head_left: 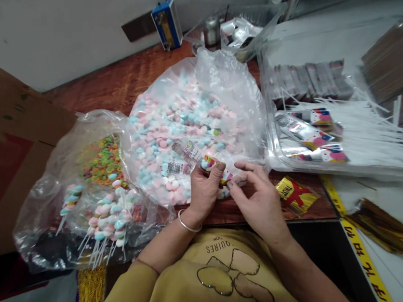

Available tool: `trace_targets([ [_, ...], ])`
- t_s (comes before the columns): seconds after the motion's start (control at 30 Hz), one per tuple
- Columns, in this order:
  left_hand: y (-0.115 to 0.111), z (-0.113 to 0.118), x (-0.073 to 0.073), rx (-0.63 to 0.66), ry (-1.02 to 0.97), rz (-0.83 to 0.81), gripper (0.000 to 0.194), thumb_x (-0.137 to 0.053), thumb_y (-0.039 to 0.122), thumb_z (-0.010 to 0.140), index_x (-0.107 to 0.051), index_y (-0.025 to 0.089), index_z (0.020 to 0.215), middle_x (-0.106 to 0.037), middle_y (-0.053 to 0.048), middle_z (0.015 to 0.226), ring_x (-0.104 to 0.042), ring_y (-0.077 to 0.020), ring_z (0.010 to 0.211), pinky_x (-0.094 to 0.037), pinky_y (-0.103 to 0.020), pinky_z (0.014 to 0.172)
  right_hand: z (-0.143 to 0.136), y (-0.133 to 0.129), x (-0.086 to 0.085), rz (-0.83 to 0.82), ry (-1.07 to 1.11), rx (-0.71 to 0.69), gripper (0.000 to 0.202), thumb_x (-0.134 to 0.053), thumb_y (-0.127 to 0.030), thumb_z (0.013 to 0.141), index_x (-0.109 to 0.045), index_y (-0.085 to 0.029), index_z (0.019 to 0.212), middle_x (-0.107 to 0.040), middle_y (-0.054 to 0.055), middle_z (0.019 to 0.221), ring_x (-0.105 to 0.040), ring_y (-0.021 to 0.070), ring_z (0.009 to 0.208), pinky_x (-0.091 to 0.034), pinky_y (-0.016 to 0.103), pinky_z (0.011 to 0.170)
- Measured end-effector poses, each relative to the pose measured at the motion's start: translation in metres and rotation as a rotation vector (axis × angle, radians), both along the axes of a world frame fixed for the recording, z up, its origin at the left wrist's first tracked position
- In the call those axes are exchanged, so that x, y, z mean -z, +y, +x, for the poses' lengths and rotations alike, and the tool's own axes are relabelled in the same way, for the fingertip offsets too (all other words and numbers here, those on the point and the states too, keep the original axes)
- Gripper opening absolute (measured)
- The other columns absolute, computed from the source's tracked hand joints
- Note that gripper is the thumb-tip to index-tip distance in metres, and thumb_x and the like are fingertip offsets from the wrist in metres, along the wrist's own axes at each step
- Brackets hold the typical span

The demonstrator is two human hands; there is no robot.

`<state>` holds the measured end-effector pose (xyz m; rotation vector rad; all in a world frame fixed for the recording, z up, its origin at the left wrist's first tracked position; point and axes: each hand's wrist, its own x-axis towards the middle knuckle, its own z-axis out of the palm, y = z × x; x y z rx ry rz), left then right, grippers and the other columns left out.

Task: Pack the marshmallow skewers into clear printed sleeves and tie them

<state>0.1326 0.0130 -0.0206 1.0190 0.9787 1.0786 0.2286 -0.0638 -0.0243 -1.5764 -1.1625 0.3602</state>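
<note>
My left hand (206, 189) is closed around a small printed clear bag (226, 175), with pastel and multicoloured candy (207, 163) showing above the fingers. At the bag's lower end, the thumb and fingertips of my right hand (260, 200) pinch close together; exactly what lies between them is partly hidden. Just beyond both hands spreads a large clear plastic bag (229, 77) full of pink, blue and white marshmallows (169, 125). Two printed packets (178, 167) lie on it.
Marshmallow skewers (109, 217) rest at left beside a bag of small colourful candies (103, 157). At right, a clear tray (274, 133) holds white sticks (369, 127) and stacked printed bags (310, 80). Gold twist ties (388, 229) and their yellow packet (297, 196) lie nearer. A cardboard box (4, 110) stands left.
</note>
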Motion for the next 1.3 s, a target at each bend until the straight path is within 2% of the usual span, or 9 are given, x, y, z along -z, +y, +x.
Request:
trace_targets([
  [0.2, 0.001, 0.0, 0.005, -0.009, 0.007, -0.038, 0.044, -0.084, 0.055, 0.072, -0.061, 0.018, 0.073, -0.052, 0.005, 0.063, -0.045, -0.0077, 0.054, -0.041, -0.021, 0.053, -0.008, 0.003, 0.005, 0.075, -0.061, 0.013, 0.015, -0.056, -0.012, 0.088, -0.051, -0.023, 0.079, -0.064, 0.015, 0.129, -0.062, 0.0261, 0.123, -0.051, 0.047, 0.102],
  [0.4, 0.002, 0.0, 0.005, -0.046, 0.008, 0.01, 0.043, -0.082, 0.056, 0.075, -0.06, 0.019, 0.072, -0.054, 0.004, 0.064, -0.048, -0.0086, 0.055, -0.044, -0.022, 0.056, -0.01, 0.003, 0.009, 0.072, -0.171, 0.097, 0.006, -0.061, -0.018, 0.088, -0.056, -0.021, 0.087, -0.059, 0.022, 0.138, -0.055, 0.0337, 0.134, -0.043, 0.059, 0.109],
  [0.53, 0.002, -0.001, 0.002, -0.042, 0.033, 0.078, 0.039, -0.084, 0.05, 0.075, -0.063, 0.018, 0.071, -0.056, 0.004, 0.063, -0.049, -0.0083, 0.058, -0.043, -0.021, 0.059, -0.007, 0.004, 0.008, 0.047, -0.104, 0.067, 0.007, -0.063, -0.018, 0.087, -0.057, -0.021, 0.085, -0.062, 0.019, 0.136, -0.058, 0.0314, 0.131, -0.046, 0.056, 0.108],
  [0.67, 0.002, 0.0, 0.007, -0.015, 0.022, 0.049, 0.042, -0.08, 0.055, 0.078, -0.061, 0.018, 0.072, -0.054, 0.005, 0.061, -0.049, -0.008, 0.053, -0.042, -0.022, 0.054, -0.008, 0.005, 0.005, 0.094, -0.042, 0.019, 0.012, -0.057, -0.014, 0.09, -0.054, -0.022, 0.082, -0.063, 0.016, 0.132, -0.06, 0.0266, 0.127, -0.049, 0.049, 0.105],
  [0.83, 0.003, 0.003, 0.017, -0.027, -0.044, 0.008, 0.043, -0.08, 0.055, 0.078, -0.059, 0.018, 0.074, -0.055, 0.005, 0.063, -0.051, -0.0077, 0.054, -0.042, -0.021, 0.055, -0.014, -0.001, 0.005, 0.211, -0.117, 0.069, 0.01, -0.057, -0.013, 0.091, -0.054, -0.022, 0.087, -0.06, 0.017, 0.132, -0.059, 0.0284, 0.128, -0.049, 0.051, 0.105],
  [0.93, 0.007, 0.004, 0.018, -0.063, -0.094, -0.003, 0.046, -0.08, 0.059, 0.076, -0.059, 0.018, 0.073, -0.055, 0.004, 0.063, -0.051, -0.0076, 0.055, -0.043, -0.021, 0.056, -0.01, -0.009, 0.003, 0.279, -0.085, 0.131, 0.007, -0.059, -0.015, 0.091, -0.056, -0.022, 0.091, -0.06, 0.014, 0.128, -0.059, 0.0284, 0.126, -0.048, 0.052, 0.105],
  [1.07, 0.012, 0.005, 0.015, -0.097, -0.18, -0.033, 0.051, -0.084, 0.062, 0.069, -0.059, 0.017, 0.071, -0.055, 0.005, 0.063, -0.05, -0.0074, 0.056, -0.043, -0.02, 0.057, 0.005, -0.018, 0.001, 0.161, -0.099, 0.086, 0.006, -0.056, -0.019, 0.096, -0.061, -0.021, 0.099, -0.066, 0.012, 0.121, -0.063, 0.0263, 0.118, -0.051, 0.047, 0.099],
  [1.2, 0.01, 0.006, 0.009, -0.078, -0.208, -0.075, 0.053, -0.087, 0.063, 0.063, -0.062, 0.016, 0.072, -0.056, 0.005, 0.063, -0.05, -0.0073, 0.056, -0.042, -0.02, 0.056, 0.016, -0.022, 0.003, 0.053, -0.283, 0.019, 0.025, -0.06, -0.027, 0.095, -0.062, -0.02, 0.119, -0.069, 0.014, 0.123, -0.064, 0.0294, 0.117, -0.049, 0.049, 0.1],
  [1.3, 0.01, 0.006, 0.004, -0.097, -0.272, -0.172, 0.056, -0.091, 0.061, 0.057, -0.066, 0.016, 0.077, -0.056, 0.006, 0.063, -0.051, -0.0069, 0.054, -0.043, -0.02, 0.055, 0.021, -0.028, 0.002, -0.123, -0.234, 0.002, 0.032, -0.061, -0.034, 0.094, -0.063, -0.019, 0.122, -0.074, 0.011, 0.108, -0.07, 0.027, 0.096, -0.052, 0.041, 0.084],
])
